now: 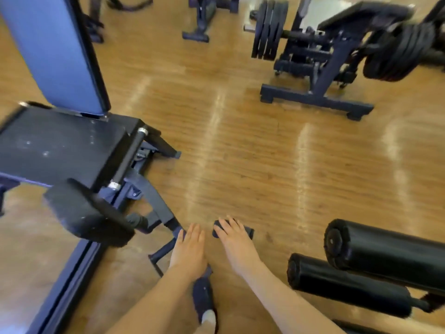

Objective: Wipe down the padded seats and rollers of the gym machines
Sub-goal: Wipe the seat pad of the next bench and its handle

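My right hand [234, 239] reaches forward at the bottom centre and holds a small dark cloth [248, 232], which pokes out on both sides of the fingers. Beside it, my left hand [190, 249] is flat with straight fingers and holds nothing. To the left stands a machine with a black padded seat [60, 145], a blue-grey backrest [55, 51] and a black leg pad [84, 213]. Two black foam rollers [385, 251] [349, 283] lie at the lower right. Both hands hover over the floor, apart from every pad.
The left machine's dark frame bars [166, 251] run along the wooden floor [240, 153] just under my left hand. My shoe [203, 297] is below the hands. A plate-loaded machine [320, 68] with black weight plates [268, 30] stands at the back right.
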The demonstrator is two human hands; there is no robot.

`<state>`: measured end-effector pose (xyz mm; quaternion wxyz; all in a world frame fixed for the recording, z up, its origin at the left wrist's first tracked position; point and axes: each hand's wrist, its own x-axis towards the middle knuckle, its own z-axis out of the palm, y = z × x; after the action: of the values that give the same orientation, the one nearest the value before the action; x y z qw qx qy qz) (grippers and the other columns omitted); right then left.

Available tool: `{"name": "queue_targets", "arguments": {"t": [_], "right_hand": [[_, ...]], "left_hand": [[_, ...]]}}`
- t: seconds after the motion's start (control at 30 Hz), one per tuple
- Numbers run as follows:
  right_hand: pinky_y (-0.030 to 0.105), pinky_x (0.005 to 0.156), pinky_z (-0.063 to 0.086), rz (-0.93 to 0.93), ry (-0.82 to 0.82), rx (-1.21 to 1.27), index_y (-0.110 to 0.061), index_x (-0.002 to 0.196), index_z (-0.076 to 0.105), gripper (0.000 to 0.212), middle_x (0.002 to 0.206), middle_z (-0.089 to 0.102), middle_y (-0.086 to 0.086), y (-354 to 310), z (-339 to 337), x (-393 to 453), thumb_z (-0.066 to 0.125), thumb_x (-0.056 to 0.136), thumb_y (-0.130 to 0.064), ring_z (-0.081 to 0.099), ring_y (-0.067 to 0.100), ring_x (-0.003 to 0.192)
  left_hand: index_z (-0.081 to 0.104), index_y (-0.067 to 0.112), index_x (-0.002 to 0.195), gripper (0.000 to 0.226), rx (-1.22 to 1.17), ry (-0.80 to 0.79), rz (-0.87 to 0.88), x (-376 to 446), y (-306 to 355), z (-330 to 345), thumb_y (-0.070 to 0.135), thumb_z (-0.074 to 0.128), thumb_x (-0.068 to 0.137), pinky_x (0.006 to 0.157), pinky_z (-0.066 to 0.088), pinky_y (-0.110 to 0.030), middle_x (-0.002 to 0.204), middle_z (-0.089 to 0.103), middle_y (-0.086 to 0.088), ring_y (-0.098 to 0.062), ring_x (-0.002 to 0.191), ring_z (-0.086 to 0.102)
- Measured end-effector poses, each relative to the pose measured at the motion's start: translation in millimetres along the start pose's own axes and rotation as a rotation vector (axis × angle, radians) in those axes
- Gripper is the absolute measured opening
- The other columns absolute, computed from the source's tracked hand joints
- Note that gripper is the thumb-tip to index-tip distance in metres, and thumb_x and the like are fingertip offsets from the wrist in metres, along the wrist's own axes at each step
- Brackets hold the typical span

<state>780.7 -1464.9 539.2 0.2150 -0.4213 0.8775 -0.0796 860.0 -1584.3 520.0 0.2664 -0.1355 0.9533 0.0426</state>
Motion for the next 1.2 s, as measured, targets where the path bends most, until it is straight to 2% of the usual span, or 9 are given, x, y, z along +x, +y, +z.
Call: {"name": "queue_targets", "arguments": {"t": [0.23, 0.53, 0.8, 1.0, 1.2], "right_hand": [[0.04, 0.117, 0.006, -0.229, -0.021, -0.126, -0.012, 0.145, 0.028, 0.058, 0.156, 0.013, 0.005, -39.5, -52.6, 58.8, 0.038, 0.092, 0.008, 0.002, 0.026, 0.144], [0.037, 0.116, 0.007, -0.418, -0.012, -0.201, -0.011, 0.144, 0.029, 0.052, 0.155, 0.015, 0.005, -67.9, -102.4, 95.2, 0.033, 0.095, 0.005, 0.003, 0.024, 0.144], [0.035, 0.115, 0.007, -0.56, -0.004, -0.206, -0.014, 0.146, 0.025, 0.061, 0.155, 0.016, 0.003, -37.3, -152.8, 130.1, 0.036, 0.091, 0.009, 0.005, 0.021, 0.144], [0.034, 0.115, 0.007, -0.656, 0.059, -0.177, -0.013, 0.146, 0.025, 0.055, 0.156, 0.016, 0.003, -17.2, -188.1, 170.4, 0.031, 0.095, 0.004, 0.005, 0.02, 0.144], [0.035, 0.115, 0.002, -0.732, 0.058, -0.244, -0.011, 0.146, 0.026, 0.053, 0.155, 0.019, 0.005, -30.8, -193.3, 212.6, 0.031, 0.095, 0.003, 0.007, 0.021, 0.144]], "left_hand": [[0.004, 0.01, 0.151, 0.069, -0.097, 0.097, -0.189, -18.1, -53.4, -44.6, 0.033, 0.041, 0.098, 0.117, 0.002, -0.041, 0.159, 0.002, -0.008, -0.024, 0.146, -0.002], [0.001, 0.01, 0.151, 0.069, -0.193, 0.231, -0.346, -39.4, -69.2, -87.8, 0.023, 0.041, 0.096, 0.116, -0.003, -0.042, 0.159, -0.005, -0.009, -0.024, 0.145, -0.009], [0.003, 0.012, 0.151, 0.066, -0.247, 0.295, -0.546, -22.1, -59.1, -147.2, 0.026, 0.04, 0.097, 0.116, -0.002, -0.043, 0.159, -0.001, -0.009, -0.024, 0.146, -0.006], [0.007, 0.013, 0.151, 0.065, -0.278, 0.32, -0.619, 18.0, -46.2, -186.9, 0.031, 0.039, 0.098, 0.118, 0.001, -0.044, 0.159, 0.003, -0.009, -0.024, 0.146, -0.003], [0.008, 0.013, 0.151, 0.065, -0.326, 0.316, -0.679, 50.0, -64.3, -201.1, 0.032, 0.04, 0.097, 0.117, 0.001, -0.045, 0.159, 0.004, -0.009, -0.024, 0.146, -0.002]]}}
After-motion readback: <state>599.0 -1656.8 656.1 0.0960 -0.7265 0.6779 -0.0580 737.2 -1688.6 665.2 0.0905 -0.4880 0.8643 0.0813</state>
